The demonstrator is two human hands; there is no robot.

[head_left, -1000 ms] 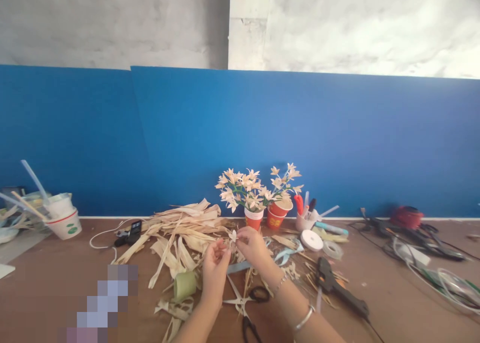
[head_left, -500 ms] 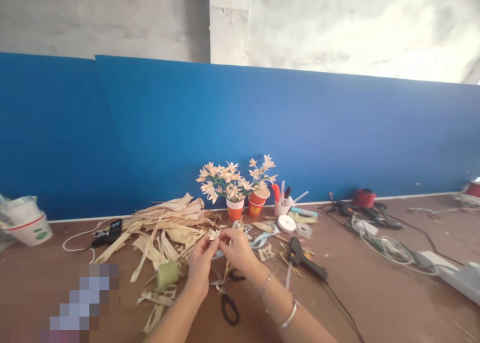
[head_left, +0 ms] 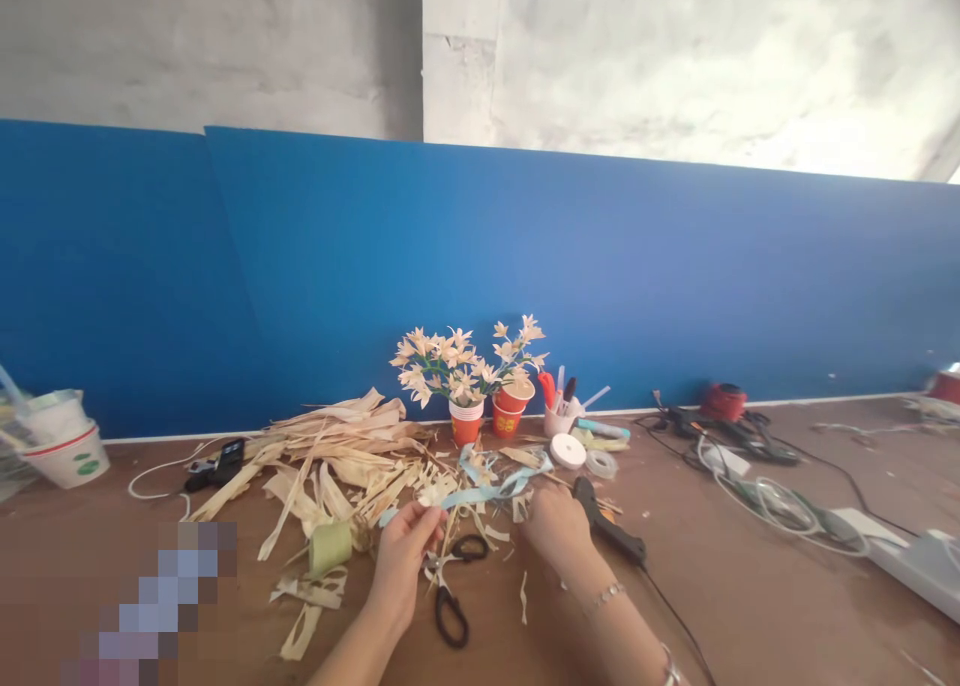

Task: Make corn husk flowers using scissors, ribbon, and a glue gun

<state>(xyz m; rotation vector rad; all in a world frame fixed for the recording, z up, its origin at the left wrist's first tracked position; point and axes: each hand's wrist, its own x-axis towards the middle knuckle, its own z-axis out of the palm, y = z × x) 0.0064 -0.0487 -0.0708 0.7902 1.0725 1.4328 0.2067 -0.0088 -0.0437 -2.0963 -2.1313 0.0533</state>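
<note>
My left hand (head_left: 409,538) is closed, thumb against fingers, on a small pale husk flower (head_left: 433,493) that shows just above the fingertips. My right hand (head_left: 556,526) reaches down to the tabletop beside the black glue gun (head_left: 611,528); its fingers are bent under and hidden, so what they touch does not show. Between the hands, black-handled scissors (head_left: 450,586) lie partly spread. Light blue ribbon (head_left: 487,491) curls across the scraps just beyond. Behind stand paper cups with finished husk flowers (head_left: 450,356) on green stems.
Dried husks (head_left: 352,436) are heaped at left, with a green roll (head_left: 330,548) in front. A white spool (head_left: 568,451), a clear tape roll (head_left: 601,464) and a pen cup (head_left: 561,421) stand at the back. Cables (head_left: 780,506) and a power strip (head_left: 922,566) lie right. A blue partition (head_left: 480,246) rises behind.
My right hand has left the flower and moved right, down to the table near the glue gun. The left hand stays with the flower, slightly lower. The scissors are now more exposed.
</note>
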